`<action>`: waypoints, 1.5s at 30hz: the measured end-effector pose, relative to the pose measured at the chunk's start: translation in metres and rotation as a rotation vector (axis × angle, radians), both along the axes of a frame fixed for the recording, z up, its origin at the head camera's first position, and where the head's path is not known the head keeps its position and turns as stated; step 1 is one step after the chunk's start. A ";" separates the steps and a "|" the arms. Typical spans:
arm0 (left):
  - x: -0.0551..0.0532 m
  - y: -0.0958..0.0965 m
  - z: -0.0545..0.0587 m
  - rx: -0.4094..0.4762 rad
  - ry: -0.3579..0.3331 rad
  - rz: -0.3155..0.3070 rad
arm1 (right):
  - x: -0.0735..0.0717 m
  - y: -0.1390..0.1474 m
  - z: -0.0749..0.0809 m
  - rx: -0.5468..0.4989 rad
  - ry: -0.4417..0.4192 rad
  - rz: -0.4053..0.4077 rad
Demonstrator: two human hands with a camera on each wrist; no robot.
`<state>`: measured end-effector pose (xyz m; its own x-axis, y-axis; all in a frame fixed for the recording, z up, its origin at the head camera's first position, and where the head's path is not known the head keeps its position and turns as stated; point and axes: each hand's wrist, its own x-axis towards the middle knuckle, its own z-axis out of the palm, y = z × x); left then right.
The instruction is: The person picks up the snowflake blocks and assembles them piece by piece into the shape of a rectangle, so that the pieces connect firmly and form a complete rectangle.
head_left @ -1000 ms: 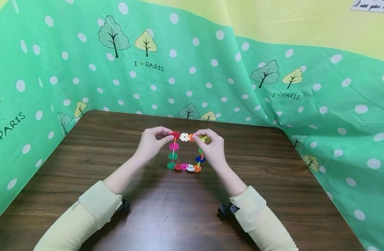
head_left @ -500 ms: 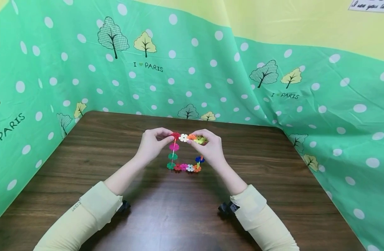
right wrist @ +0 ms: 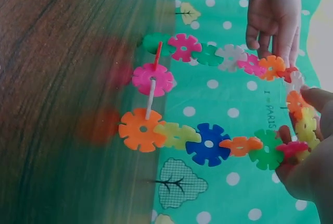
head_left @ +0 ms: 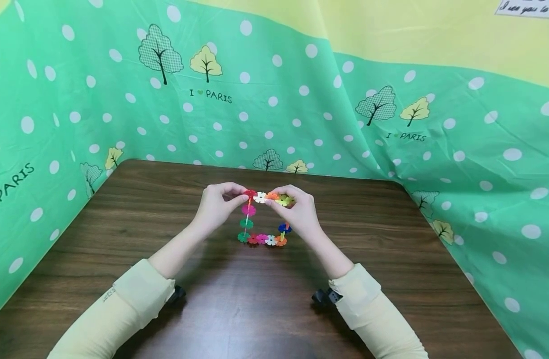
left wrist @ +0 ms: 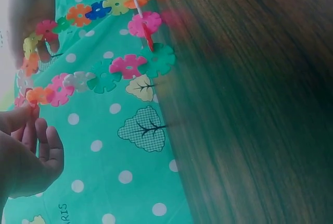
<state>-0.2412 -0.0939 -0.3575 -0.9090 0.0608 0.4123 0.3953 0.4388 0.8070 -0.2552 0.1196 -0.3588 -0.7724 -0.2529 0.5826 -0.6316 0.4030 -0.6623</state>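
Observation:
A square frame of notched, flower-shaped plastic discs stands upright on the brown wooden table [head_left: 238,299], its many colours interlocked edge to edge. At its upper left corner my left hand [head_left: 213,207] pinches a red disc [head_left: 250,194] between thumb and fingers. My right hand [head_left: 301,210] grips the top row around an orange disc [head_left: 272,196], beside a white disc [head_left: 260,198] and a yellow-green disc [head_left: 283,200]. Both wrist views show the side chains; the right wrist view shows a blue disc [right wrist: 208,144] and a green disc [right wrist: 266,150]. My right hand partly hides the upper right side.
A green polka-dot curtain [head_left: 238,124] with tree prints hangs behind and along both sides of the table. Black devices, one at the left cuff [head_left: 177,294] and one at the right cuff [head_left: 325,297], sit under the sleeves.
My right hand has shifted slightly left along the top row, and more of the yellow-green disc now shows. My left hand keeps its pinch on the red disc.

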 end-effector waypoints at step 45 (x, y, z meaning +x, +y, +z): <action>0.006 -0.023 -0.013 -0.015 -0.056 -0.074 | 0.009 0.034 0.062 -0.421 -0.240 0.063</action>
<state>-0.2347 -0.1172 -0.3708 -0.9233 0.1347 0.3596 0.3819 0.4217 0.8224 -0.2461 0.1537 -0.2971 -0.8882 -0.0838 0.4517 -0.4557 0.0352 -0.8894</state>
